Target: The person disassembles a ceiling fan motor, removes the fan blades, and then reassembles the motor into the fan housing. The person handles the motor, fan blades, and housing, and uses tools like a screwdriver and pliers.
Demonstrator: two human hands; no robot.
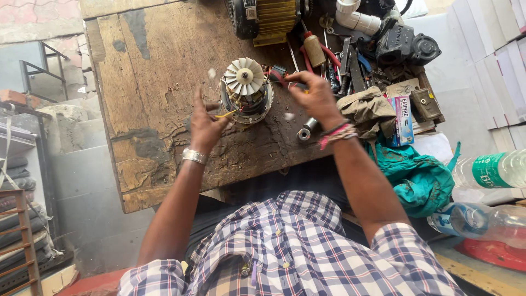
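Motor armature (246, 93) w/ white fan stands mid-bench (164, 66), heavy, stiff; windings and leads fragile, so I grip the casing. My left hand (205, 127) pinches a yellow wire (226, 114); right hand (315, 98) is curled, prob. on a red-handled tool (285, 75).

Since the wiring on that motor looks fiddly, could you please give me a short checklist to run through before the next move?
1. Motor stands upright on the wooden bench, white fan on top: ok.
2. Left hand beside the motor near a yellow wire; actual grip: cannot tell.
3. Right hand at the red wires on the motor's far side: ok.
4. Small metal cylinder lies loose near the right wrist, could be knocked: not ok.
5. Tool pile crowds the right hand: not ok.
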